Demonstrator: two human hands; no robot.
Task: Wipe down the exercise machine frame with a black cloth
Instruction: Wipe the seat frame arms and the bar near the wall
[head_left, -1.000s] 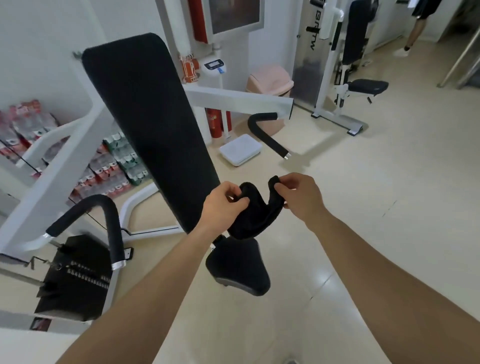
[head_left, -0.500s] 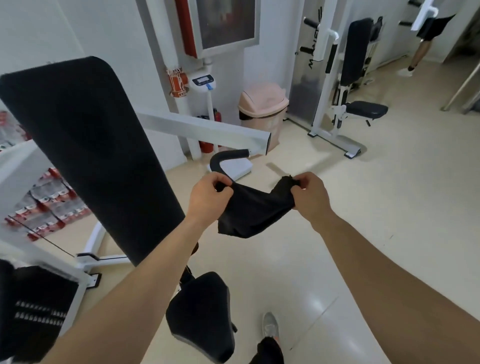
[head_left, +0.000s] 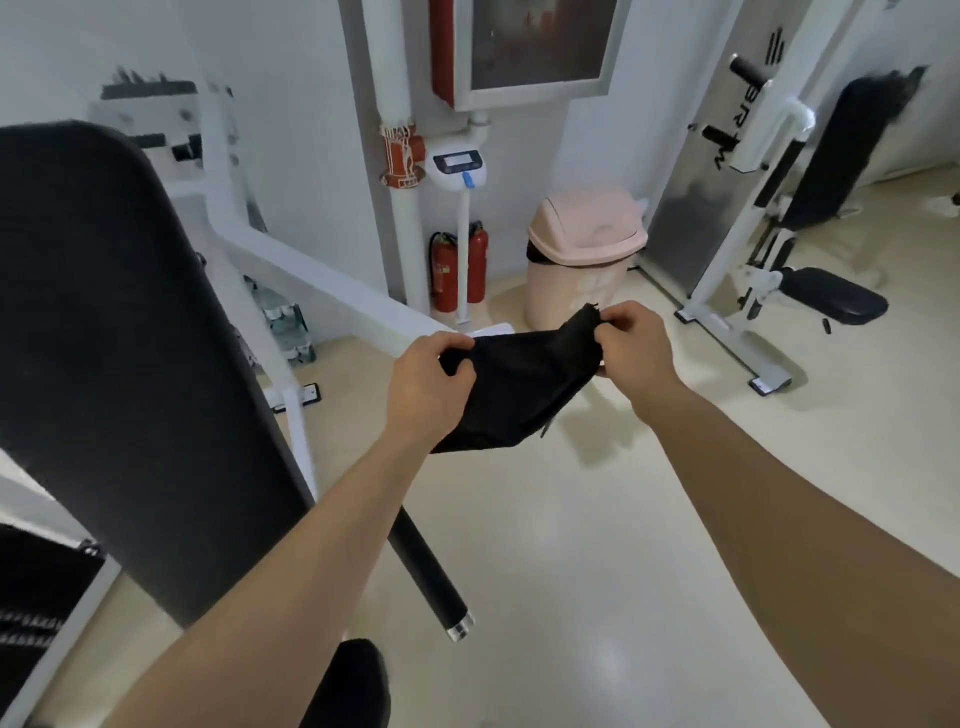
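1 black cloth (head_left: 511, 387) between 2 hands: left hand (head_left: 428, 387), right hand (head_left: 631, 345).

cloth (head_left: 519, 395): plain black
frame (head_left: 322, 283): white all along
back pad (head_left: 119, 338): solid black
handle (head_left: 421, 566): black grip, silver end cap
bin (head_left: 587, 244): pale pink, dark rim at the lid
fire extinguishers (head_left: 442, 273): red, both of them
floor (head_left: 571, 545): cream with a sheen

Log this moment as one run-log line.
left hand: grips black cloth | right hand: pinches its upper corner | black cloth: stretched between hands | machine frame: not being wiped
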